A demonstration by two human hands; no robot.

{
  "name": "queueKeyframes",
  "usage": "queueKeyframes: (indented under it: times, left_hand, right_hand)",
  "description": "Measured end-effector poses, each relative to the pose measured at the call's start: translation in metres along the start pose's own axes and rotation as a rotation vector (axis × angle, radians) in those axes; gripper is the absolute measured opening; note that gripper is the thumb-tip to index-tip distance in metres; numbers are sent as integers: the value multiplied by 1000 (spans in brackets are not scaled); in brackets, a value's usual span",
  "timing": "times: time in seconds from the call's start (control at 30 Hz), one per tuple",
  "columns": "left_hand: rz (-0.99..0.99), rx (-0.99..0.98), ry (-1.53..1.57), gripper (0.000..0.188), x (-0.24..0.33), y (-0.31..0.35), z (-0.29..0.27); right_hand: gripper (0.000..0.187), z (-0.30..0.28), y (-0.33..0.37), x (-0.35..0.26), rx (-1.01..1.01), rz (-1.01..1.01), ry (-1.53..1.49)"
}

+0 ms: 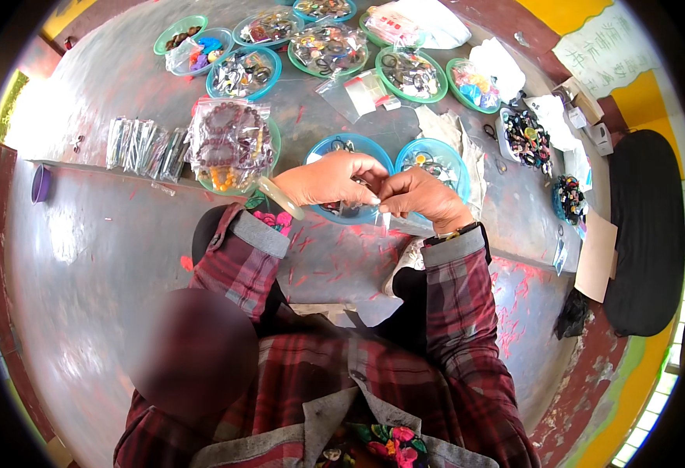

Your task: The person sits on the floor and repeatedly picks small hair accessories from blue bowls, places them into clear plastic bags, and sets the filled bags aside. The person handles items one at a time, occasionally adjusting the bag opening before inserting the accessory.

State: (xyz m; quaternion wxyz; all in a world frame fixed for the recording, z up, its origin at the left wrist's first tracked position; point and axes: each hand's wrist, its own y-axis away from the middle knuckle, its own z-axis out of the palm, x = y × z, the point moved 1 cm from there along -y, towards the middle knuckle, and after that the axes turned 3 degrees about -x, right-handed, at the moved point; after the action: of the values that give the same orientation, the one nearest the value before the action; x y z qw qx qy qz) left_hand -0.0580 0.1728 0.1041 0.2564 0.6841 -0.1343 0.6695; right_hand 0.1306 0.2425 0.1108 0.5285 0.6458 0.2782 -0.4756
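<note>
Centre of frame: your left hand (338, 178) and right hand (424, 193) nearly meet, fingers bent in, tips close together. Small pale piece (385, 221) hangs just below the right fingertips; cannot tell which fingers pinch it. Long axis near upright, free end toward the lower edge, near the blue basin (377, 147)

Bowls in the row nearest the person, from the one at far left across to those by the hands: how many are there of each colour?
Purple: 1 bowl
Green: 1 bowl, partly under a bag of beads
Blue: 2, a left bowl and a right bowl
Total: 4 bowls
</note>
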Motion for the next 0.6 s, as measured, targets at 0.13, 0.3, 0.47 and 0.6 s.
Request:
queueKeyframes:
  times: [0.13,0.3,0.47,0.6]
  left_hand:
    - [-123,61,-11,31,-7,-8,1]
    - [-117,254,114,15,-3,-13,4]
    - [171,564,561,15,-7,-18,-3]
    - [262,627,720,13,-9,-20,-4]
  right_hand:
    - [10,-3,3,-3,27,1,16]
    - [15,-18,5,3,326,-144,-104]
    - [30,-24,1,6,585,-319,-412]
    - [28,-17,-7,2,386,-307,-312]
